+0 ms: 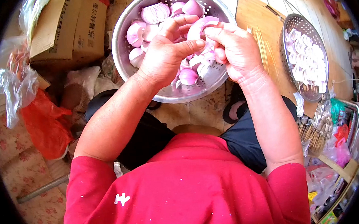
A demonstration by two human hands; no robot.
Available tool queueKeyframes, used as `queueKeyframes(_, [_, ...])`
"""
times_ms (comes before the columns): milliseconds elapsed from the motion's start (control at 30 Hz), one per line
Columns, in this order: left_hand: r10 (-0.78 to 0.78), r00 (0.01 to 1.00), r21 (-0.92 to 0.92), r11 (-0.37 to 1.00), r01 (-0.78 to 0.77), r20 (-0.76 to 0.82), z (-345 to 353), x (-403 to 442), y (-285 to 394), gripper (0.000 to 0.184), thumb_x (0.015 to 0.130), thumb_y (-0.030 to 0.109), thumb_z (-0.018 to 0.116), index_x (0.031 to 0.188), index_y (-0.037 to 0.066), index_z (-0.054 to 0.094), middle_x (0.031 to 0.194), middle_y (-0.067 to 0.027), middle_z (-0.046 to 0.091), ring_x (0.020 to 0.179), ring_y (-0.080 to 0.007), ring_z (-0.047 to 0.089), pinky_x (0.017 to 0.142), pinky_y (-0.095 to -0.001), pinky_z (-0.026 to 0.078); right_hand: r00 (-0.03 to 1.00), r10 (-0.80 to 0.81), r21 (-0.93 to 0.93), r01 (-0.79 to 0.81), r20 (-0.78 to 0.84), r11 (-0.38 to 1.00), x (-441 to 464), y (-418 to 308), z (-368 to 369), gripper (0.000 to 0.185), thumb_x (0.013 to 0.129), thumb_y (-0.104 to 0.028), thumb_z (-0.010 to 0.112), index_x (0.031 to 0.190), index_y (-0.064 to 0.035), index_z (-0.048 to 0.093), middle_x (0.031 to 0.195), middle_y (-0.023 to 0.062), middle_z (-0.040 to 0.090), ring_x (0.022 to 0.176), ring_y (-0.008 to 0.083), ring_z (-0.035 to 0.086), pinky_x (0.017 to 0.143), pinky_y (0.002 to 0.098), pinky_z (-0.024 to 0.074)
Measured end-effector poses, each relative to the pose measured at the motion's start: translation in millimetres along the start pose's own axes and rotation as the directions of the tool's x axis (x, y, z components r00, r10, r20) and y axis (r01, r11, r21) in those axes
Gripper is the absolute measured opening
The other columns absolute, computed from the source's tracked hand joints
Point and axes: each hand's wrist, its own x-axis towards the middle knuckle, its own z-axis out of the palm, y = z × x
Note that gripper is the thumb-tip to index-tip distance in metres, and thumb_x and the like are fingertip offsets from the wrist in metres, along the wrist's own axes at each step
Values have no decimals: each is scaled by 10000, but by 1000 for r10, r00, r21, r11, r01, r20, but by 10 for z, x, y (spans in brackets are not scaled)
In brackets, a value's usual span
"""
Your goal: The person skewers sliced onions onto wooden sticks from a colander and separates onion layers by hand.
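Observation:
Above a large metal colander (119, 41), my two hands meet around a curved piece of purple onion (201, 27). The fingers of my right hand (237, 47) pinch it from the right. My left hand (167, 51) is curled around its other side, with the thumb against its lower end. Cut onion chunks (156, 13) and loose layers lie in the colander beneath, partly hidden by my hands. An onion quarter (188, 76) rests near the colander's front side.
Thin bamboo skewers (262, 49) lie on a wooden board (247, 11) at right. Beyond them, an oval perforated tray (284, 52) holds skewered onion pieces (305, 59). More bundled skewers (312, 136) are at lower right. A cardboard box (65, 28) and red plastic bag (46, 124) stand left.

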Motion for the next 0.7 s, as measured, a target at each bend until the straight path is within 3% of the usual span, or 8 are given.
queueKeyframes(100, [28, 1000, 116, 993, -26, -12, 29, -7, 30, 512, 797, -34, 646, 1267, 50, 464, 1190, -104, 536, 1065, -167, 531, 919, -287, 449, 1000, 16, 45, -16, 11, 999, 17, 12, 2, 145, 861, -109, 604, 966, -10, 593, 667, -28, 526, 453, 17, 386, 405, 164, 288])
queueKeyframes(333, [96, 995, 228, 969, -99, 25, 20, -10, 32, 518, 777, 13, 700, 1244, 48, 477, 1179, -101, 538, 1053, -171, 545, 916, -296, 453, 999, -5, 57, 3, 48, 998, 43, 58, -10, 133, 863, -89, 580, 973, -14, 576, 695, -19, 533, 464, 18, 393, 410, 168, 300])
queueKeyframes(400, [136, 990, 230, 963, -142, 41, 4, 1, 5, 508, 761, 45, 732, 1200, 44, 477, 1143, -118, 550, 1042, -185, 572, 847, -291, 502, 998, -17, 70, 13, 63, 997, 38, 59, -7, 136, 863, -77, 563, 983, -12, 569, 702, -17, 533, 470, 18, 399, 414, 166, 306])
queueKeyframes(700, [12, 999, 189, 982, -20, 42, 40, -49, 60, 490, 775, 94, 733, 1191, 41, 479, 1118, -114, 561, 968, -167, 585, 819, -285, 500, 1000, -19, 122, 20, -11, 992, -5, 68, 63, 122, 857, -83, 561, 953, -9, 570, 692, -17, 522, 463, 27, 403, 398, 172, 311])
